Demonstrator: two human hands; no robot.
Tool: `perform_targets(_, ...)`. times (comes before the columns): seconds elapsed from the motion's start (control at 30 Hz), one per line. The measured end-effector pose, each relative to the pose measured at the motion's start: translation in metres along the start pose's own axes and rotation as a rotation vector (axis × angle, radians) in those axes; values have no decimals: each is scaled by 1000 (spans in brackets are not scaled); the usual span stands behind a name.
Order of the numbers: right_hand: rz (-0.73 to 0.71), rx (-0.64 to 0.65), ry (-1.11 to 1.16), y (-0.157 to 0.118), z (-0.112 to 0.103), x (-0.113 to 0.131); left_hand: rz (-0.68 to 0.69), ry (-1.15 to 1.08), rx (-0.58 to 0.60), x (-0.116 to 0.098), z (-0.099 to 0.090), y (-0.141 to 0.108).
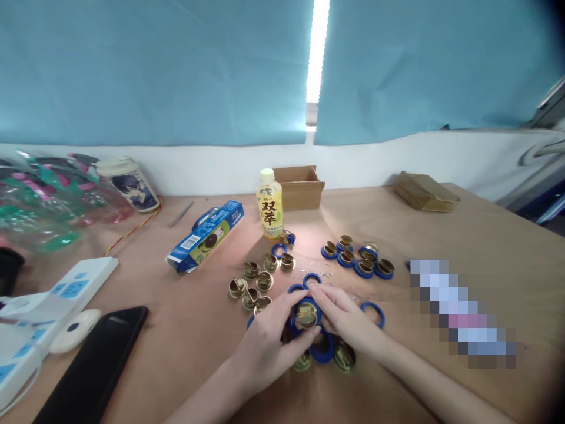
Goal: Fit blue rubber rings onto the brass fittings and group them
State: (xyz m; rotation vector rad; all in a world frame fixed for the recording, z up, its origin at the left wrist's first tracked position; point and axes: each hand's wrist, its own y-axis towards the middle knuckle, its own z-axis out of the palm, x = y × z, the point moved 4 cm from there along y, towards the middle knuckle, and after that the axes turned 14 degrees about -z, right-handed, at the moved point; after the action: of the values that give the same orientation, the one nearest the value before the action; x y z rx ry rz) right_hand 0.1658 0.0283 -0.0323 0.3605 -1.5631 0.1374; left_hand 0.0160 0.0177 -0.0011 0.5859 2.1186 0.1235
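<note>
Between my hands is a round brass piece with a folded metal tab, set in a blue ring (306,316). My left hand (271,335) pinches it from the left, its thumb along the lower edge and its fingers along the upper edge. From the right, my right hand (346,318) presses closed fingertips against the ring's upper right rim. Loose blue rings (312,281) and more brass pieces (344,356) lie around and below my hands, partly covered by them. Several bare brass pieces (265,281) are grouped left of centre. Farther right sits a cluster of brass pieces in blue rings (365,268).
Behind the parts stand a yellow drink bottle (269,206) and an open cardboard box (300,188). A blue carton (206,235), a black phone (95,365), a power strip (66,306) and spray bottles (57,200) are leftward. At right are a brown packet (426,191) and a blurred-out object (461,315).
</note>
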Motion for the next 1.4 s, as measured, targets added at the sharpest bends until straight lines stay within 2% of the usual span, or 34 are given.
perform_targets(0.13, -148, -86, -168, -2, -3, 15, -57, -73, -47, 1, -2, 3)
perform_targets(0.27, -280, 33, -407, -8, -2, 29, -168, -181, -69, 8, -3, 4)
perform_targets(0.37, -362, 84, -493, -11, 0, 33, -243, -254, -48, 16, -1, 4)
perform_targets(0.6, -628, 30, -690, -12, 4, 35, -250, -236, -71, 21, 1, 3)
perform_targets(0.8, -695, -67, -726, -13, -1, 39, -271, -229, -49, 22, 3, 5)
perform_targets(0.93, -667, -58, -742, -11, -3, 39, -258, -196, -40, 19, 2, 5)
perform_targets(1.23, -708, -55, -825, -11, -4, 32, -143, -36, -116, 13, -4, 6)
perform_targets(1.4, -814, -9, -1056, -6, -21, 53, -20, 129, -113, 11, -4, 6)
